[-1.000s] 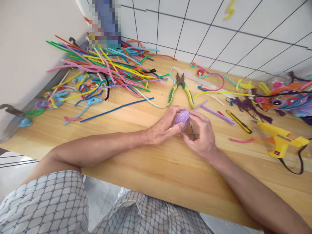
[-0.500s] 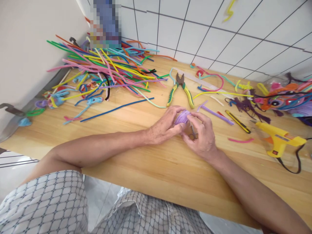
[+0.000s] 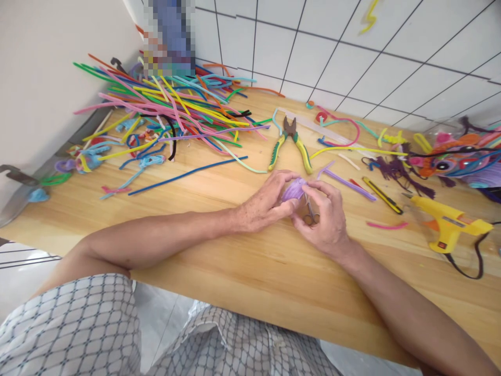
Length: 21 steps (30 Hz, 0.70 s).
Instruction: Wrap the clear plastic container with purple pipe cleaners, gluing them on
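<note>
Head view: I've a purple bundle [image 3: 293,191] btwn both hands, over the desk [image 3: 219,266]. L hand [image 3: 263,204] fingers clamp it, thumb on the near side; R hand [image 3: 327,216] fingers curl at its R edge, pinching or not, can't tell. Scissors [image 3: 311,213] show just beside. Prob. light, soft, grippy, easily squashed; I'd hold its sides gently.

Craft workspace: wooden table [image 3: 219,282] by a white gridded wall [image 3: 274,31]. Pipe-cleaner pile [image 3: 176,107] sits left of the pliers [image 3: 290,130]; utility knife [image 3: 382,195] and glue gun [image 3: 450,222] lie right of them.
</note>
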Each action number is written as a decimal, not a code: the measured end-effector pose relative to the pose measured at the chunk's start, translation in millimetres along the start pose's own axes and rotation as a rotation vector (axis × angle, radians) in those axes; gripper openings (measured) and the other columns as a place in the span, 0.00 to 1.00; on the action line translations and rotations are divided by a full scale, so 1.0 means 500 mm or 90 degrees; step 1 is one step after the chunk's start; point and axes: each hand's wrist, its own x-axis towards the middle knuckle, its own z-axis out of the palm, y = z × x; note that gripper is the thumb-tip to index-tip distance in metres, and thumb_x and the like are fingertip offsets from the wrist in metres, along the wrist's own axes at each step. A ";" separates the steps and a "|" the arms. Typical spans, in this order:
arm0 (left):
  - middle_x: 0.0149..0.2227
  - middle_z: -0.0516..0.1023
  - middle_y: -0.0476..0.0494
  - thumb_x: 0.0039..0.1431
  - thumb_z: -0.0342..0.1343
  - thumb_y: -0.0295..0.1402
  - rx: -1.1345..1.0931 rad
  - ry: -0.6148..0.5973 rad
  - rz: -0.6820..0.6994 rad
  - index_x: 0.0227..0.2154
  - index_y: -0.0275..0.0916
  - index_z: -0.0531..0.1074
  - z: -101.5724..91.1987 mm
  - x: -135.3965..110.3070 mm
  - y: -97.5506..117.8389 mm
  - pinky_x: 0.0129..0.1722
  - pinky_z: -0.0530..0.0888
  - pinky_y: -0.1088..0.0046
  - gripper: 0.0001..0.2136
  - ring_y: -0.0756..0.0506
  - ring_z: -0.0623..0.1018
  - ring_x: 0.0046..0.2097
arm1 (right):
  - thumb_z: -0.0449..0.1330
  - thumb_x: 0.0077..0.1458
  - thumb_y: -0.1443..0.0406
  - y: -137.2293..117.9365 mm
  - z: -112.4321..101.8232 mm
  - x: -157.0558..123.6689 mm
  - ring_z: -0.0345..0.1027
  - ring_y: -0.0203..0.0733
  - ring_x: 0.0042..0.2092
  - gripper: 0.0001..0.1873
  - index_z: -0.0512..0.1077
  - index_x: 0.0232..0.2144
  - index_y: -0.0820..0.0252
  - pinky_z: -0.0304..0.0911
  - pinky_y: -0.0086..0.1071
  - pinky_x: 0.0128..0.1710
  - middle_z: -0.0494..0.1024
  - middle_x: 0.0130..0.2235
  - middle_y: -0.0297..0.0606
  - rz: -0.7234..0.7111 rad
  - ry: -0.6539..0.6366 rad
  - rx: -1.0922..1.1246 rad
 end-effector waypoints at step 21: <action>0.64 0.72 0.29 0.75 0.52 0.44 0.009 0.012 0.001 0.67 0.39 0.61 0.002 0.002 -0.002 0.70 0.71 0.46 0.24 0.34 0.73 0.67 | 0.72 0.59 0.64 -0.003 0.000 -0.002 0.76 0.61 0.59 0.41 0.62 0.71 0.56 0.77 0.57 0.57 0.77 0.58 0.53 0.003 0.033 -0.004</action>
